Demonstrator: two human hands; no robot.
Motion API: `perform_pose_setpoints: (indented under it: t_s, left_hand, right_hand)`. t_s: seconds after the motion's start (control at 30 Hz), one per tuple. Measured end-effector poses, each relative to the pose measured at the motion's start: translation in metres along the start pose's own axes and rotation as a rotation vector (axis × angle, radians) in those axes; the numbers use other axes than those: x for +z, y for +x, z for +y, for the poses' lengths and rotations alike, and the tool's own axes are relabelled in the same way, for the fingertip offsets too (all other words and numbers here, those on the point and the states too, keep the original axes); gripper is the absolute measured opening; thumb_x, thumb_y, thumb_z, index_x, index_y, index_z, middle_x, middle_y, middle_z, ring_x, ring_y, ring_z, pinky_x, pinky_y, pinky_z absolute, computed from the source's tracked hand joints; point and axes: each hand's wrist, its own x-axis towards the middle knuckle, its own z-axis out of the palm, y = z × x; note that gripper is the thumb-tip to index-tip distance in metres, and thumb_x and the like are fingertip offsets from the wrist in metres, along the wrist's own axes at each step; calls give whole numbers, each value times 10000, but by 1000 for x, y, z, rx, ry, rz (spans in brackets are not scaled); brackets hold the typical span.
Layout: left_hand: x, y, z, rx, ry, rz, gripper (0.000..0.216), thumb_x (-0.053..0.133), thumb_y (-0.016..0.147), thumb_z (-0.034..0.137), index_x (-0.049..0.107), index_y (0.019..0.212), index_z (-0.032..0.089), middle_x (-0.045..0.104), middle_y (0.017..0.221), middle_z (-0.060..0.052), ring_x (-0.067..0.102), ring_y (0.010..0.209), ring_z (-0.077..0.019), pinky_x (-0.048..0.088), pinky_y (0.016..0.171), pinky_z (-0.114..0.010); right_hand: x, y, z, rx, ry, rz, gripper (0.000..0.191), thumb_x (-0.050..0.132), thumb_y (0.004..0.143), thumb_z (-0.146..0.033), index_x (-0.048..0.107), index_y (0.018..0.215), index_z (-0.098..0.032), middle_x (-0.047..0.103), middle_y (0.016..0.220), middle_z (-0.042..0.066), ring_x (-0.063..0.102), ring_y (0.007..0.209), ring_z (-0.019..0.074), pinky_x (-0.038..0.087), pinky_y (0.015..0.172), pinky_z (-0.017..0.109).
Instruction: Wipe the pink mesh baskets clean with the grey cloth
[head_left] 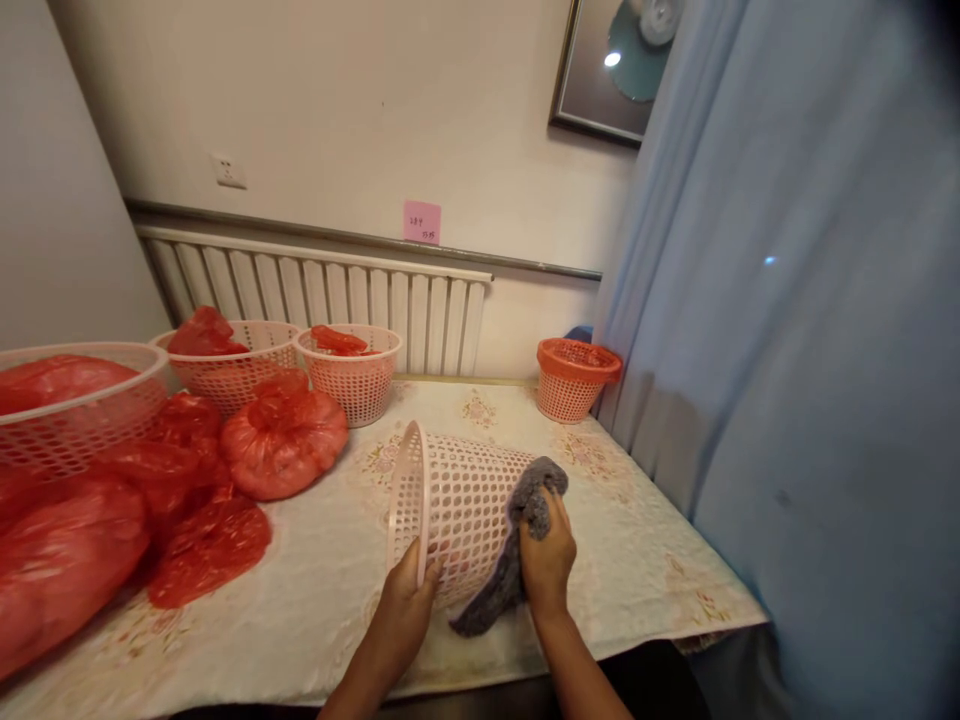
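Note:
A pale pink plastic basket [472, 490] with a perforated wall lies tilted on its side above the table, its open mouth facing left. My left hand [409, 605] grips its rim at the lower left, thumb outside and the other fingers partly hidden behind the wall. In my right hand [549, 555] a grey cloth [499, 590] is bunched and pressed against the basket's base end. One end of the cloth hangs down below the basket toward the tabletop.
Red plastic bags [285, 440] fill the table's left side, beside a large pink basket [75, 405] and two smaller ones. A basket with a red-covered rim [574, 380] stands at the back right. A blue curtain [795, 350] borders the flowered tablecloth [315, 600]. A radiator [337, 290] is behind.

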Motion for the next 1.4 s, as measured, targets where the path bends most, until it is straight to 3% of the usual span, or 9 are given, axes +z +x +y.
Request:
perform_pose_setpoints:
  t_s: [0.2, 0.37, 0.57, 0.77, 0.93, 1.07, 1.27, 1.4]
  left_hand:
    - [-1, 2, 0, 58, -26, -3, 367, 474, 831, 249, 583, 1168, 153, 661, 1179, -82, 530, 1190, -263, 392, 1033, -403]
    - [-3, -2, -12, 91, -16, 4, 399, 474, 795, 224, 572, 1176, 151, 627, 1239, -90, 520, 1199, -269, 358, 1060, -425]
    - [-3, -8, -25, -25, 29, 1, 408, 500, 824, 414, 595, 1119, 149, 684, 1136, -120, 614, 1073, -276, 448, 980, -400]
    - [-2, -17, -42, -36, 79, -17, 433, 475, 837, 448, 603, 1123, 150, 671, 1181, -99, 563, 1164, -277, 419, 1020, -408]
    - [-1, -24, -53, -66, 88, -37, 462, 484, 821, 464, 612, 1127, 143, 681, 1163, -104, 598, 1116, -289, 433, 1010, -422]
    - [-1, -26, -43, -103, 73, -87, 448, 504, 809, 481, 637, 1092, 160, 677, 1174, -88, 561, 1166, -292, 417, 1030, -408]
    - [3, -14, -13, -155, 50, 20, 541, 500, 800, 513, 562, 1171, 123, 662, 1184, -115, 567, 1154, -289, 401, 1039, -419]
    - [6, -13, -10, -186, 32, 24, 529, 527, 768, 546, 611, 1105, 147, 706, 1102, -92, 605, 1099, -294, 455, 991, -406]
  right_hand:
    - [3, -21, -79, -370, 103, -314, 524, 553, 685, -143, 530, 1208, -141, 559, 1263, 108, 362, 1308, 263, 354, 1057, 449]
    - [7, -6, -110, -496, 172, -401, 471, 541, 714, -166, 539, 1184, -158, 589, 1226, 89, 410, 1279, 250, 304, 1089, 464]
    - [14, 21, -91, -429, 143, -395, 515, 546, 692, -119, 542, 1205, -171, 580, 1245, 77, 448, 1241, 228, 334, 1080, 418]
    - [17, 40, -53, -273, 47, -319, 531, 537, 685, -89, 554, 1211, -162, 584, 1234, 95, 484, 1203, 238, 364, 1057, 418]
    - [8, 33, -46, -290, 41, -310, 510, 544, 714, -106, 545, 1219, -178, 578, 1247, 76, 459, 1228, 232, 346, 1075, 417]
    - [3, 18, -47, -315, 43, -291, 479, 531, 725, -97, 552, 1197, -174, 586, 1233, 78, 451, 1238, 232, 357, 1068, 428]
    - [1, 4, -40, -343, 23, -275, 455, 544, 725, -130, 551, 1180, -146, 591, 1222, 101, 447, 1241, 247, 374, 1054, 448]
    - [-2, 2, -35, -370, 40, -280, 501, 531, 687, -103, 538, 1184, -155, 584, 1232, 99, 434, 1254, 250, 373, 1053, 460]
